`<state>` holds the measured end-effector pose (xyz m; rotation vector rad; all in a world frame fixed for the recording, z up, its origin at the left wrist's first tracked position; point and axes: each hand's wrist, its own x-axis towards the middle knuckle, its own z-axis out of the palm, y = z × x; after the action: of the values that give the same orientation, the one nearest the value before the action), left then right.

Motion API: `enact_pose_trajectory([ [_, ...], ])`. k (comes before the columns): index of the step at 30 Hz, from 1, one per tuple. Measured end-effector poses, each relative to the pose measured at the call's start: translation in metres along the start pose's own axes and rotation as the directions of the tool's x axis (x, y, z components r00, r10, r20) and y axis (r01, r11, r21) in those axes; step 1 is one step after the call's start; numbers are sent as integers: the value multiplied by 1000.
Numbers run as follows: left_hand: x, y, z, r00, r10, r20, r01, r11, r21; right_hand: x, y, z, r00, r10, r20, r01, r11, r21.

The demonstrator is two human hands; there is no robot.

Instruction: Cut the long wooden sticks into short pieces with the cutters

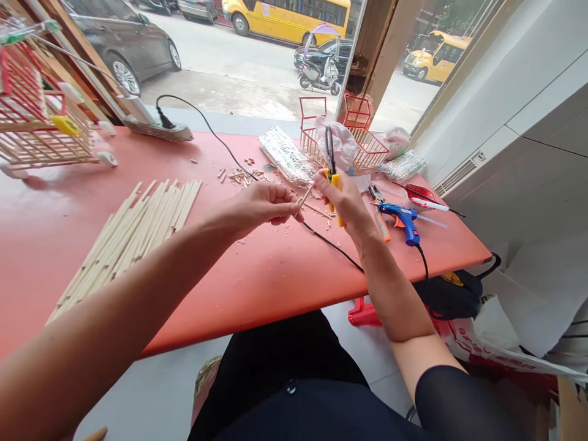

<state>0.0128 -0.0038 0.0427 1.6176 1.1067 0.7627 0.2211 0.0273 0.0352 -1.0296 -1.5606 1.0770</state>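
My left hand [271,205] is closed, its thumb and fingers pinching the lower end of a short, thin wooden stick [305,195]. My right hand [350,205] is wrapped round yellow-handled pliers [329,150], their dark jaws pointing up and away from me. The stick's upper end meets the fingertips of my right hand; whether they grip it I cannot tell. On the red table [257,275] below, cut wooden pieces [241,176] lie scattered just beyond my hands. To the left rests a spread bundle of long wooden sticks [147,214].
A blue glue gun [402,219] lies right of my right hand. A foil-like package [285,154] and a small stick-built cart [370,150] stand behind. A larger cart [46,135] is at far left. A black cable [206,125] crosses the table under my hands.
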Motion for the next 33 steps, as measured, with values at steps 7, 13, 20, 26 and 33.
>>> enact_pose_trajectory([
  [7, -34, -30, 4, 1000, 6, -31, -15, 958, -287, -21, -7, 27, 964, -55, 260, 95, 985, -143],
  [13, -38, -32, 6, 999, -38, -17, 30, 940, -339, -19, 1, 30, 957, -73, 281, 136, 968, -212],
  [20, -39, -37, 5, 996, -53, -68, 28, 944, -330, -17, 5, 31, 935, -127, 332, 219, 941, -257],
  [26, -34, -44, 4, 990, -56, -133, 8, 941, -338, -21, 3, 34, 920, -177, 350, 309, 877, -367],
  [33, -30, -63, 4, 974, 70, -217, -110, 978, -175, -26, 14, 42, 813, -319, 487, 549, 701, -456],
])
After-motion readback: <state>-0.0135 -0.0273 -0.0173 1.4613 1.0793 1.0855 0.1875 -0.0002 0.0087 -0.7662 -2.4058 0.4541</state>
